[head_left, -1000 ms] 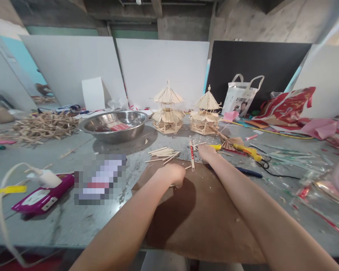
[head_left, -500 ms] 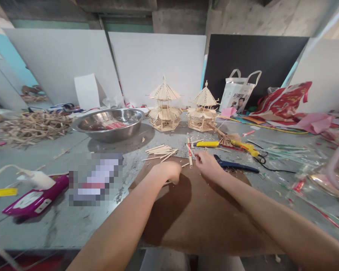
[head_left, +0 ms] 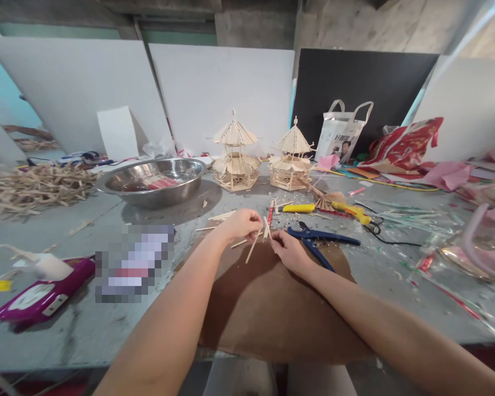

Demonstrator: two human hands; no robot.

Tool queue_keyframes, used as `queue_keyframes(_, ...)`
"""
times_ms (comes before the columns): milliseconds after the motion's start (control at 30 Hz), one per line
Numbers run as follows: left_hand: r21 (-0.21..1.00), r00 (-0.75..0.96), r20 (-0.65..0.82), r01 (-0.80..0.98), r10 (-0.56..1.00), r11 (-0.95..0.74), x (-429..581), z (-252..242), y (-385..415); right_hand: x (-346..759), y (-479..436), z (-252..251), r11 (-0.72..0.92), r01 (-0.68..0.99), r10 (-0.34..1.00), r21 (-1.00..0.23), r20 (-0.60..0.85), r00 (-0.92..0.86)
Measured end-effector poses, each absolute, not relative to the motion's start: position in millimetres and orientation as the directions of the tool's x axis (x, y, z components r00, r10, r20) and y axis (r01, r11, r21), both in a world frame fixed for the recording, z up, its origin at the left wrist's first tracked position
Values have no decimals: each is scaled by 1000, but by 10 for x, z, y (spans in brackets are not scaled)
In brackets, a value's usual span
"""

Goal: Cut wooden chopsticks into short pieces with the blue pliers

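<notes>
My left hand [head_left: 247,223] is closed in a pinch on a thin wooden stick [head_left: 253,247], which slants down over the brown board [head_left: 264,324]. Close beside it, my right hand [head_left: 287,248] pinches another pale wooden stick [head_left: 267,226], held tilted near the first. Their tips come close together; whether they touch, I cannot tell. Loose sticks [head_left: 221,216] lie just beyond my left hand. To the right of my right hand are blue-handled cutters [head_left: 341,238], their handles spread apart. A red-marked strip [head_left: 271,212] lies behind the hands.
Two wooden stick pavilions [head_left: 236,165] stand at the back. A steel basin [head_left: 165,192], a purple power strip [head_left: 41,294] and a blurred-out flat object [head_left: 136,261] are on the left. A yellow utility knife [head_left: 299,208], a yellow glue gun [head_left: 358,213] and plastic scraps lie right.
My left hand has risen from the board and now shows a stick in its fingers. My right hand has come nearer to it, uncovering more of the blue cutters. The view has shifted slightly.
</notes>
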State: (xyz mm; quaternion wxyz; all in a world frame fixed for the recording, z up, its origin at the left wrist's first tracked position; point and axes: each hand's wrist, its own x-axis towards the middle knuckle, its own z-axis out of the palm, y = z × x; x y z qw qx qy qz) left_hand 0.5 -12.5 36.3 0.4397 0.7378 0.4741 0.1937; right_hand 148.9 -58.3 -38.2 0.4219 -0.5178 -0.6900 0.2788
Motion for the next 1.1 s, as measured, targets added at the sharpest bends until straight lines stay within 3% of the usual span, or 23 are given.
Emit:
queue_keyframes(167, 983, 348, 4, 170, 938, -67, 14, 292, -46, 1559, -610, -379, 213, 327, 976, -921, 187, -111)
queue_keyframes(300, 996, 373, 8, 82, 928, -41, 85, 274, -86, 1620, -603, -351, 230, 357, 973, -905, 201, -117)
queue_keyframes(533, 999, 414, -12, 53, 910, -11, 210, 228, -153, 1697, -586, -340, 205, 369, 974, -907, 151, -168)
queue_keyframes(700, 998, 430, 0, 54, 903, -25, 223, 221, -159, 1712, -592, -301, 286, 492, 957, -823, 215, -196)
queue_keyframes(967, 991, 519, -28, 126, 854, -45, 218, 152, -138, 1689, -584, -316, 286, 577, 958, -765, 216, -189)
queue_keyframes(1100, 964, 589, -111, 258, 801, -57, 214, 158, -161, 1692, -580, -324, 312, 568, 950, -761, 238, -202)
